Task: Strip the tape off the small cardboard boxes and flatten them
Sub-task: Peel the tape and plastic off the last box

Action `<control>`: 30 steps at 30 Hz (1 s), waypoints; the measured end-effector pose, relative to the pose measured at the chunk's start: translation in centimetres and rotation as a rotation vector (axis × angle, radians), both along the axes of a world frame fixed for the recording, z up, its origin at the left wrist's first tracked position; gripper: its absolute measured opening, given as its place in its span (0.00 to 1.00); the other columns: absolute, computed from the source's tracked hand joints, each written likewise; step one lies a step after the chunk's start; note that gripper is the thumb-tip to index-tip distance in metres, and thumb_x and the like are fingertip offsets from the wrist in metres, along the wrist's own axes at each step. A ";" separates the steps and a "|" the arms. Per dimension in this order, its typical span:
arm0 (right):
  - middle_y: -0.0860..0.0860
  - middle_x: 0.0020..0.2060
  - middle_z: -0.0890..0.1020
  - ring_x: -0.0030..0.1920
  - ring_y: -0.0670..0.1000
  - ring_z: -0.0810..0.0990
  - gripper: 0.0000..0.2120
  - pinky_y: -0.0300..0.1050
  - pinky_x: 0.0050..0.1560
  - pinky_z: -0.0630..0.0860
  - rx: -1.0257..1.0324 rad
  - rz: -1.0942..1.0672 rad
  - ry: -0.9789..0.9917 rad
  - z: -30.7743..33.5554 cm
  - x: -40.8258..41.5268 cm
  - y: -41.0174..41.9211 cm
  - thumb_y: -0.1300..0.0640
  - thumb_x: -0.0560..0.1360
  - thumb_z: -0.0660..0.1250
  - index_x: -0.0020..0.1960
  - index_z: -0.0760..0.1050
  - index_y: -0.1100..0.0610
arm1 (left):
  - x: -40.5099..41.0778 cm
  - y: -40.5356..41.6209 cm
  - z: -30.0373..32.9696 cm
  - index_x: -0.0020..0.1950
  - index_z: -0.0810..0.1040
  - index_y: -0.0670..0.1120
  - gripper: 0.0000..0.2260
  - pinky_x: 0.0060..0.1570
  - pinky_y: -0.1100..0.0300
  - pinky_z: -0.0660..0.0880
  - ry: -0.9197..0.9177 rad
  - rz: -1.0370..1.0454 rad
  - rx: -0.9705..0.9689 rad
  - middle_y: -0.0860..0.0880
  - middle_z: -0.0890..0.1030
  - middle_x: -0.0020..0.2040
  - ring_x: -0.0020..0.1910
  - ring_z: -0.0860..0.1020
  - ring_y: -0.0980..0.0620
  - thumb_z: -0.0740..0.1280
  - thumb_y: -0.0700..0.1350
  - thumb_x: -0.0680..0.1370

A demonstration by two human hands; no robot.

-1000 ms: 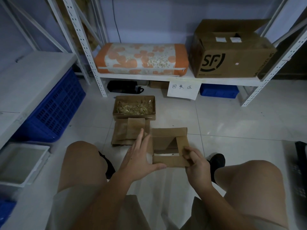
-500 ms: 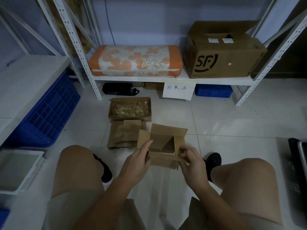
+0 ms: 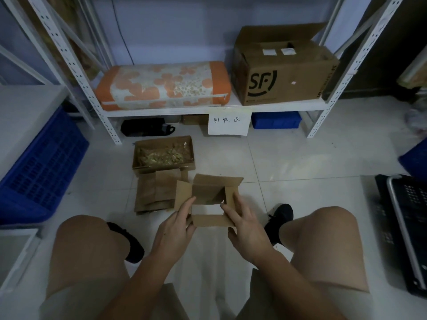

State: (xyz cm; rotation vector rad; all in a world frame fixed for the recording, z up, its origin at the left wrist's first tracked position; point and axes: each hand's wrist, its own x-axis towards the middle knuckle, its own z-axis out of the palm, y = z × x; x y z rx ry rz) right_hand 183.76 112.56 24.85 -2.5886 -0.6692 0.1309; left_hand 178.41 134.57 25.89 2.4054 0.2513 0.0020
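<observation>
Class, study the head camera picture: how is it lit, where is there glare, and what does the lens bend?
Head view: dim, bluish light; soft glare on the floor tiles; wide-angle lens bows the shelf posts outward; small box and both hands fairly sharp.

Flattened boxes [image 3: 157, 192] left of held box [image 3: 212, 192]

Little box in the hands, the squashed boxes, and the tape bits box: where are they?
small cardboard box [image 3: 209, 221], head view, on its near wall.
flattened boxes [image 3: 152, 192], head view, on the top sheet.
tape scrap box [image 3: 163, 167], head view, on its front wall.
</observation>
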 end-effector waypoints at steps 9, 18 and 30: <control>0.44 0.82 0.48 0.74 0.49 0.68 0.39 0.39 0.60 0.75 0.163 -0.218 0.107 0.8 1.0 -0.9 0.52 0.80 0.67 0.82 0.46 0.42 | -0.2 0.4 0.7 0.80 0.65 0.59 0.25 0.53 0.60 0.71 -0.032 0.133 -0.136 0.59 0.77 0.56 0.54 0.75 0.58 0.66 0.53 0.83; 0.36 0.80 0.52 0.74 0.33 0.55 0.52 0.21 0.65 0.56 0.544 -0.210 0.321 2.6 1.2 -0.3 0.45 0.77 0.72 0.79 0.32 0.35 | -0.3 1.1 1.6 0.73 0.71 0.62 0.23 0.57 0.62 0.74 -0.108 0.148 -0.243 0.72 0.73 0.62 0.58 0.76 0.66 0.68 0.61 0.78; 0.37 0.79 0.53 0.66 0.28 0.69 0.62 0.35 0.56 0.78 0.857 -0.203 0.557 2.1 1.8 -0.7 0.54 0.71 0.79 0.78 0.29 0.35 | -0.4 0.6 2.5 0.66 0.77 0.64 0.18 0.57 0.48 0.82 -0.127 0.098 -0.429 0.63 0.84 0.57 0.57 0.82 0.60 0.75 0.53 0.78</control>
